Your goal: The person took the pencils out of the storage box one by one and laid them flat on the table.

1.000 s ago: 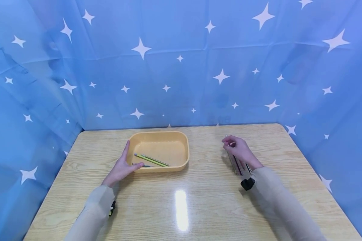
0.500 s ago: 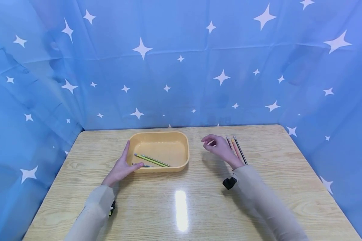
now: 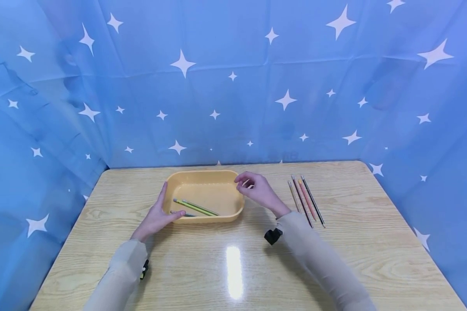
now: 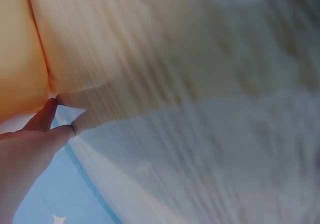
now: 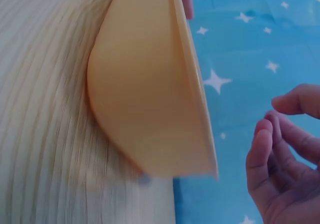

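My left hand (image 3: 157, 218) holds the left front corner of a yellow tray (image 3: 233, 218). Its thumb lies at the front rim and its fingers run along the left side; in the left wrist view, fingertips (image 4: 62, 129) show low by the tray (image 4: 20, 48). Inside the tray are a yellow-green pencil (image 3: 187, 204), a green pencil (image 3: 199, 206) and a dark pencil (image 3: 190, 214) partly behind the thumb. My right hand (image 3: 258, 190) hovers by the tray's right rim, fingers loosely bent. Nothing shows between its fingers in the right wrist view, where it hangs beside the rim (image 5: 192, 73).
On the table's right side several pencils lie roughly side by side, among them a pink pencil (image 3: 307, 201) and a black pencil (image 3: 314, 203). The wooden table (image 3: 187, 268) ends at a blue star-patterned curtain (image 3: 233, 108).
My right hand has moved left from the pencils on the right to the tray's right rim, uncovering those pencils. The left hand and tray have stayed in place.
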The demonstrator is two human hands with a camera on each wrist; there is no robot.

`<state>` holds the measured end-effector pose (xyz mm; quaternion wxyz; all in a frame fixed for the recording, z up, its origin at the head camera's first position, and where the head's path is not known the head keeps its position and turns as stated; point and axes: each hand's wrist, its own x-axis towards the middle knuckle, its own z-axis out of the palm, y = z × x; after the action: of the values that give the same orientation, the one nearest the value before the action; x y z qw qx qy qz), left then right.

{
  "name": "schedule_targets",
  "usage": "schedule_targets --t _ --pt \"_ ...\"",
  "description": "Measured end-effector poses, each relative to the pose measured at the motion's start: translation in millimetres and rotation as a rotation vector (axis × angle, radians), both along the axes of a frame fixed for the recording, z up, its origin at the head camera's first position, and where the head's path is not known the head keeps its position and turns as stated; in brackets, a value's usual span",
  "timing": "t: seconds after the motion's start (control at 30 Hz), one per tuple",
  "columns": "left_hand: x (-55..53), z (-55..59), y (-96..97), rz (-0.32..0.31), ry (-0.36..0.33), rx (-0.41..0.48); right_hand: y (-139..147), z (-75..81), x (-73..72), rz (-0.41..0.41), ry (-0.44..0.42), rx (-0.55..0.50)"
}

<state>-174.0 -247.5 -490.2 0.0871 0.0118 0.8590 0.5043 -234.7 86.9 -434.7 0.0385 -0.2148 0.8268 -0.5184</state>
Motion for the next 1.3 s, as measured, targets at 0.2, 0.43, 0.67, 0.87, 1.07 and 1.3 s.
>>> schedule_targets --t 0.2,0.43,0.67,0.87,1.07,1.3 --pt "1.3 -1.3 -0.4 -0.003 0.001 0.005 -25.7 -5.2 1.1 0.081 -0.017 -0.024" --pt "0.7 1.6 2.0 -0.001 0.014 0.002 -46.3 -16.6 -3.3 0.173 0.042 -0.06" --pt "2.3 0.4 3.0 0.001 -0.006 0.002 -65.0 -24.8 3.1 0.206 -0.023 0.04" --pt "1.3 0.0 1.3 0.004 0.018 0.015 -77.4 -29.6 0.9 0.212 -0.091 0.134" --pt "1.0 1.4 0.8 0.003 0.024 0.003 -83.8 -30.2 0.5 0.229 -0.133 0.174" --pt "1.8 1.4 1.8 0.007 0.01 -0.012 -95.4 -31.9 0.5 0.223 -0.216 0.228"
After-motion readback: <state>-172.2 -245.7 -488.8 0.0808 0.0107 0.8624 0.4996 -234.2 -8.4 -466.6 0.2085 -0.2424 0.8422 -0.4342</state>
